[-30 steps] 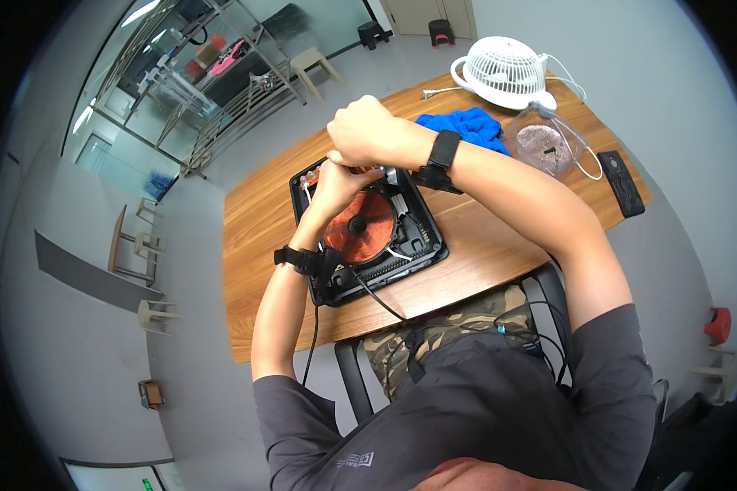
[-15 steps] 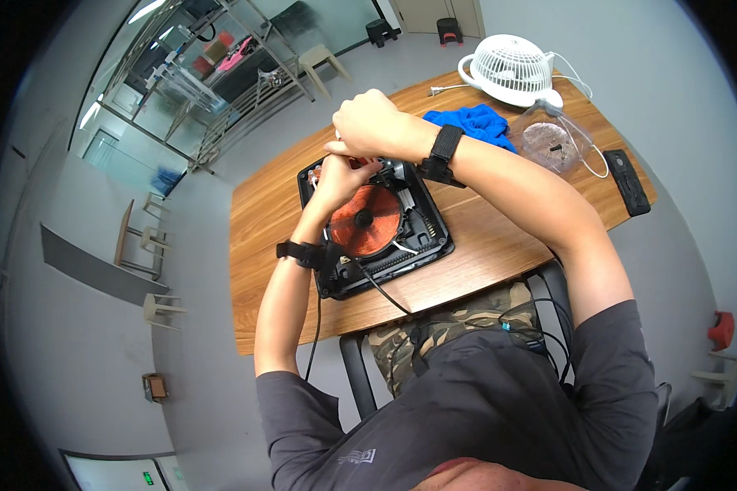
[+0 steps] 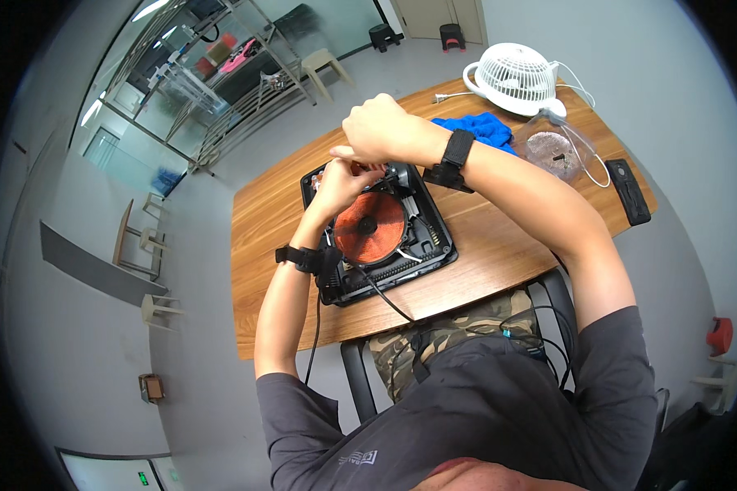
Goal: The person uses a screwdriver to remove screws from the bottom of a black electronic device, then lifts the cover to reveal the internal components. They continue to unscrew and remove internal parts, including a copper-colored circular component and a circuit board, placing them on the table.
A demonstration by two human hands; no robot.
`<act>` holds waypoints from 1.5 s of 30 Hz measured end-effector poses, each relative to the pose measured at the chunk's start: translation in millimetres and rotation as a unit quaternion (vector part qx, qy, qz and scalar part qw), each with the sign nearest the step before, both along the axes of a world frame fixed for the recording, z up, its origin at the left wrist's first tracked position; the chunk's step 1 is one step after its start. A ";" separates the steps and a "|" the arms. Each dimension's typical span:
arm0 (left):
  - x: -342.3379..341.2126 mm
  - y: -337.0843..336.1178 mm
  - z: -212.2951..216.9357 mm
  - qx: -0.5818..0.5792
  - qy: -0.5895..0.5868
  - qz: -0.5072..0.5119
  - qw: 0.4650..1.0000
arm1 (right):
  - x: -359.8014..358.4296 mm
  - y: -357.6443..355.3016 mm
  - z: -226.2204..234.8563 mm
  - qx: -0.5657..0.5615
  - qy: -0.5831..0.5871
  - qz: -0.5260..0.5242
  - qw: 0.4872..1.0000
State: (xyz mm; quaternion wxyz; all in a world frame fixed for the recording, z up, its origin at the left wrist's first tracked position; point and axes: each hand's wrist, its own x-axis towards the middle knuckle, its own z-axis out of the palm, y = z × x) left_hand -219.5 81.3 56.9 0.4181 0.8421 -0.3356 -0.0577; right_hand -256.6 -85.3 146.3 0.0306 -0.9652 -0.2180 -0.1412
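An opened induction cooker, a black housing with a round copper coil, lies on the table in front of me. My left hand reaches over the coil's far left side. Its fingers are bent together at the far end of the housing, near some reddish parts; what they pinch is hidden. Just above and beyond it is my right hand, curled closed with the thumb side toward the left fingers. Whatever it grips is covered by the hand itself. Black straps circle both wrists.
At the table's far right stand a white fan, a blue cloth and a clear plastic bag with small dark pieces. A black tool case lies along the right edge. A black cord runs off the near edge.
The view has shifted slightly, so the cooker and table sit a little lower. Both hands keep nearly the same places over the far end of the housing.
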 end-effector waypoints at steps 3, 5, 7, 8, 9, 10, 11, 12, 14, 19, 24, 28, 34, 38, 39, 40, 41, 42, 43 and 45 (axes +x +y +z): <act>-14.1 -10.7 12.7 0.041 -0.018 0.059 0.997 | 5.3 1.6 -1.9 0.005 -0.017 -0.007 1.000; -22.5 -14.3 17.5 0.033 -0.046 0.079 0.995 | 9.4 1.8 -10.0 0.024 -0.026 -0.002 0.999; -16.0 -7.8 8.6 0.027 -0.041 0.055 0.997 | 5.9 2.8 -15.0 0.040 -0.037 0.016 0.998; -13.5 -4.8 6.1 0.023 -0.039 0.043 0.998 | 5.6 1.2 -15.8 0.047 -0.036 0.031 0.998; -12.8 -3.3 6.6 0.009 -0.037 0.027 0.999 | 4.3 -1.3 -17.0 0.055 -0.033 0.045 0.997; -12.0 -1.9 7.5 -0.005 -0.034 0.012 0.999 | 3.6 -2.5 -17.5 0.063 -0.031 0.058 0.996; -11.1 -0.8 8.4 -0.019 -0.032 -0.004 0.999 | 3.9 -2.3 -18.3 0.067 -0.027 0.054 0.996; -10.5 -0.1 10.0 -0.035 -0.031 -0.018 0.999 | 3.3 -1.2 -17.0 0.070 -0.025 0.050 0.996; -9.0 0.3 11.2 -0.010 -0.015 -0.002 1.000 | 3.2 0.4 -13.2 0.059 -0.011 0.031 0.998; -11.6 -3.6 12.8 0.030 -0.065 0.049 0.996 | 0.1 3.6 -4.6 0.045 -0.014 0.017 0.999; -1.2 -4.6 -1.6 0.006 -0.058 0.041 0.997 | 10.9 -5.7 -26.5 0.077 -0.076 0.037 0.994; 3.9 -0.7 5.9 0.059 0.000 0.043 0.997 | 7.6 -11.6 -26.7 0.089 -0.081 0.027 0.992; -11.9 -7.3 11.2 0.041 -0.058 0.068 0.995 | 7.5 -1.9 -13.2 0.052 -0.013 -0.030 0.998; -8.3 -10.8 2.1 -0.004 -0.052 0.051 0.997 | 13.0 -4.2 -20.3 0.047 -0.044 -0.016 0.998; -5.6 -8.6 0.4 0.001 -0.039 0.039 0.998 | 13.5 -3.6 -22.0 0.056 -0.048 -0.009 0.997; -1.1 -4.0 -2.3 0.005 -0.026 0.026 0.999 | 13.9 -3.3 -23.7 0.065 -0.051 -0.003 0.997; 1.8 -1.2 -4.4 0.009 -0.013 0.014 1.000 | 13.7 -4.7 -25.4 0.081 -0.055 0.014 0.995; -0.2 -2.1 -1.1 0.010 -0.012 0.007 1.000 | 13.0 -7.3 -26.4 0.095 -0.059 0.031 0.993; -3.4 -2.7 3.6 0.011 -0.011 0.001 1.000 | 12.5 -9.4 -27.2 0.110 -0.063 0.047 0.991; -5.8 -2.6 6.9 0.017 -0.011 0.003 1.000 | 10.0 -9.8 -25.8 0.105 -0.054 0.055 0.991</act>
